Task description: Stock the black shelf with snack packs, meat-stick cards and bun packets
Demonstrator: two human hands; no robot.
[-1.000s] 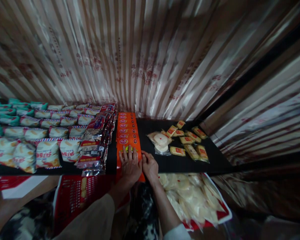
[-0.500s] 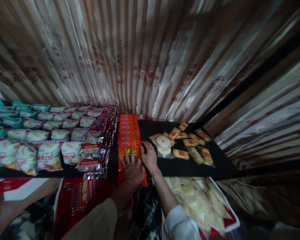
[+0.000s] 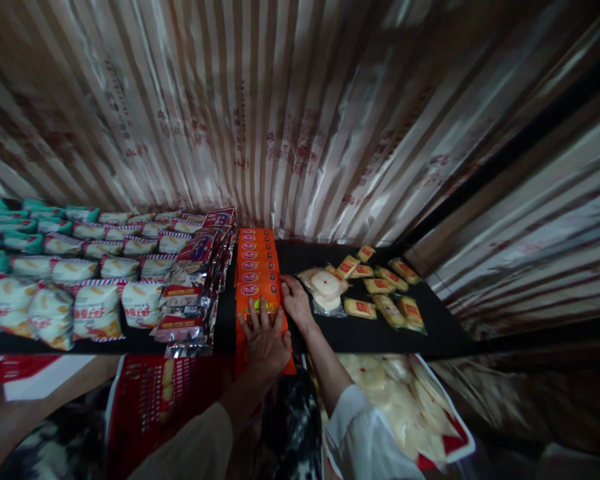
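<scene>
Head view; what are the hands on?

Left hand (image 3: 266,337) lies palm down on the front of the orange packets (image 3: 256,263), fingers spread, gripping nothing; right hand (image 3: 297,303) is loosely open at their right edge, fingers slightly bent; actual contact there, can't tell.

Where's the orange row?

Mid black shelf (image 3: 380,339), overlapping, running from near the striped curtain (image 3: 280,100) to the front edge.

Hidden bits?

Left hand covers much of the front packet; right thumb unclear; small print too blurred to read; teal bags (image 3: 23,243) cut off at the picture's left edge.

Anything in the way?

Maroon foil packets (image 3: 193,287) close on the left, narrow gap between; white snack bags (image 3: 97,310) beyond; clear-wrapped round pieces (image 3: 326,285) just beside the right hand; small yellow packs (image 3: 360,309) further right; right forearm partly blocks the lower tray (image 3: 463,453).
</scene>
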